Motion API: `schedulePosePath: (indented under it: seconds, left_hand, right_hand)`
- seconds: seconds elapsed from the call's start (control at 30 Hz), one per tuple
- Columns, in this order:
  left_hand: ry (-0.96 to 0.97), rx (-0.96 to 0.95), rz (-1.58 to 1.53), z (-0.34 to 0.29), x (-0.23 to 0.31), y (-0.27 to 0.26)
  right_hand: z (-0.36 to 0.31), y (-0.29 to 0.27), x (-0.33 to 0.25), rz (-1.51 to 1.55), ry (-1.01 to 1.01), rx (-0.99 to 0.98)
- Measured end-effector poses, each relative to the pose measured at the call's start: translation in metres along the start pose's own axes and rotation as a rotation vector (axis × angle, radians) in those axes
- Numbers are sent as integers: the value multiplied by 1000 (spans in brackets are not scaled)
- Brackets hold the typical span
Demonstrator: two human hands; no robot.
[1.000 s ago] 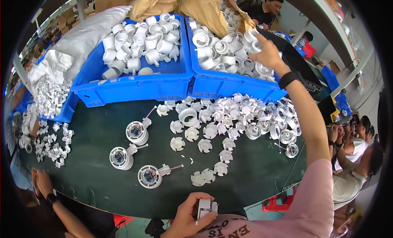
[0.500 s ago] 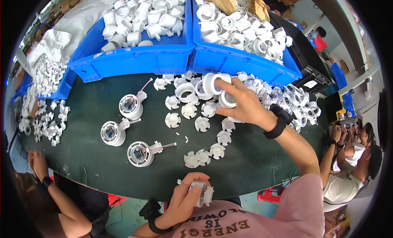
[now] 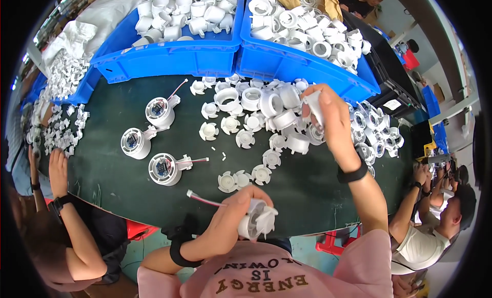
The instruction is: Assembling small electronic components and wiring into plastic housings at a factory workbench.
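Note:
My left hand is closed around a white round plastic housing close to my body. A finned white cap shows at its right end, and a thin red-and-white lead with a small plug sticks out to the left. Over the right side of the pile, my right hand grips a white plastic part, partly covered by the fingers, its exact shape unclear. White rings lie just left of that hand. Several finned white caps are spread out nearer to me.
Three wired round housings stand at left centre. Two blue bins of white parts line the back. Clear-fronted units are heaped at right, small white clips at far left. A co-worker's hand rests on the left edge.
My right hand has moved right, off the white ring it held, and now grips another white part. My left hand has come up slightly, turning the housing so its lead points left.

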State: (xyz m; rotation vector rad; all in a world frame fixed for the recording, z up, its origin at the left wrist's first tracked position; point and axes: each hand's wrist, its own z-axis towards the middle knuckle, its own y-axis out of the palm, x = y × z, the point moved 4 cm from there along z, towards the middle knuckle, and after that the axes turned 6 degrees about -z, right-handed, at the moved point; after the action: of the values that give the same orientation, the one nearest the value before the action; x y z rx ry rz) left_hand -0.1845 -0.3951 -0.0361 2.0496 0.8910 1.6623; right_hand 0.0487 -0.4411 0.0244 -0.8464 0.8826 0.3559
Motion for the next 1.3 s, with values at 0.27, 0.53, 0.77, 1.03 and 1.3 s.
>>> schedulePosePath:
  seconds: [0.27,0.53,0.77,1.03,1.3]
  left_hand:
    - [226,185,146,27,15,17]
    - [253,180,243,28,6,13]
    - [387,119,491,23,-4,13]
    - [573,262,609,17,1,10]
    - [482,209,609,18,-3,7]
  right_hand:
    - [-87,27,-44,756,413,-318]
    - [-133,27,-43,333,-84,-143]
    - [-152,28,-53,67,35,-201]
    - [-158,40,-39,386,84,0]
    - [-160,40,-43,193,-141,21]
